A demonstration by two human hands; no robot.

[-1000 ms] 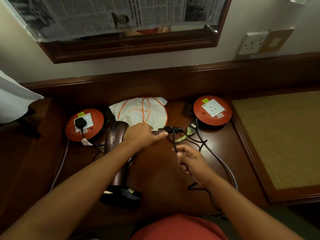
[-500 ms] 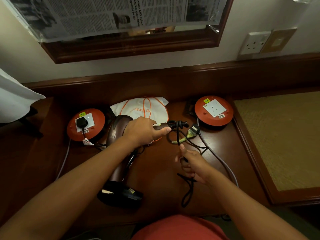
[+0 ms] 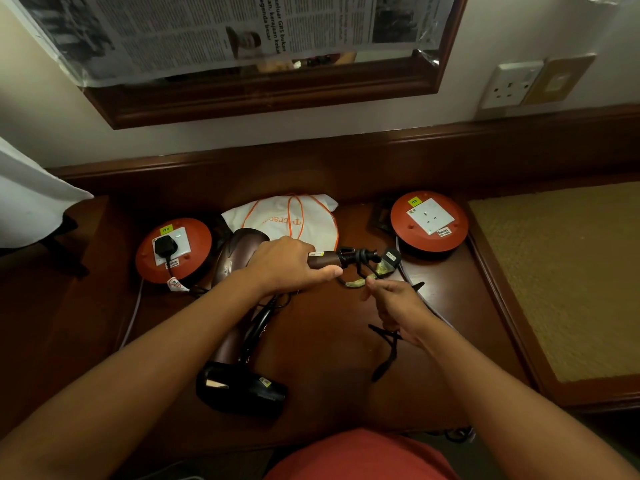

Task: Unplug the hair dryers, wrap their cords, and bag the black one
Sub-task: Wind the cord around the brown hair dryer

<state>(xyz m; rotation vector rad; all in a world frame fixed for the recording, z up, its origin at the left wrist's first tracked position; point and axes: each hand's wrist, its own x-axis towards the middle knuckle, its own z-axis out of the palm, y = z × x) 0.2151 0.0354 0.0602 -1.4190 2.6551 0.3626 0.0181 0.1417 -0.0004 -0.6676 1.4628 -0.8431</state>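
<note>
Cord [image 3: 358,258] is bunching tighter around the brown dryer's handle [image 3: 323,259] at frame centre, clamped by the left hand [image 3: 287,265]. Right hand [image 3: 394,306], now nearer, is pinching slack. Wrapping progressing; black dryer [image 3: 240,388], lower centre, is remaining plugged in.

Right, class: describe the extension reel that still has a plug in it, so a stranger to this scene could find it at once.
Start at the dark wooden desk below the framed mirror. Two round orange reels sit on it, either side of a white drawstring bag. The one you want is the left reel: a black plug sits in its white socket, while the right reel has an empty socket.
</note>
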